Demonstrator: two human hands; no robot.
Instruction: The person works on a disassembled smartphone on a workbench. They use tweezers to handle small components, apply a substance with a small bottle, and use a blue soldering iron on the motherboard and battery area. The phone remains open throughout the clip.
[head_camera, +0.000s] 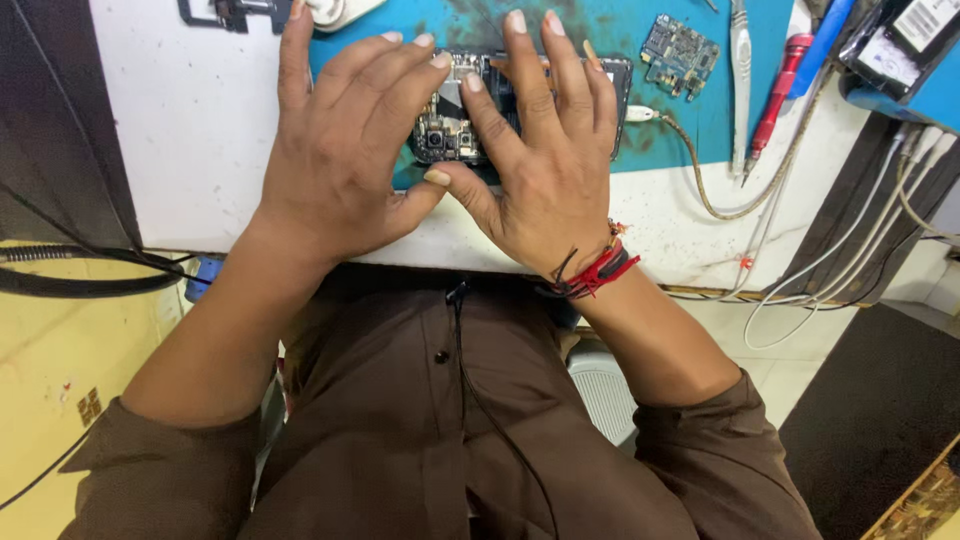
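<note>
Here, an opened black smartphone with its back cover off and circuitry exposed (450, 125) lies flat on a teal rubber work mat (690, 120), near the mat's front edge, on a white, scuffed benchtop (190, 130). Camera modules show at the phone's lower left.

Left hand (335, 165): fingers spread and extended, palm down, fingertips resting on the phone's left part; thumb meets the right thumb just below the phone. Not closed round anything.

Right hand (545, 165): also flat and spread, fingers lying across the middle and right part of the phone, index finger pressing on the internals. Red and black thread bands (595, 272) sit on the right wrist. A thin pale stick shows between the right fingers; cannot tell whether it is gripped.

A white cable plug (640, 113) touches the phone's right end. To the right on the mat: a small blue bare circuit board (680, 52), a grey slim pen-shaped tool (740, 70), a red-handled screwdriver (778, 85). Brown long-sleeved shirt (440, 430) fills the lower view.
</note>
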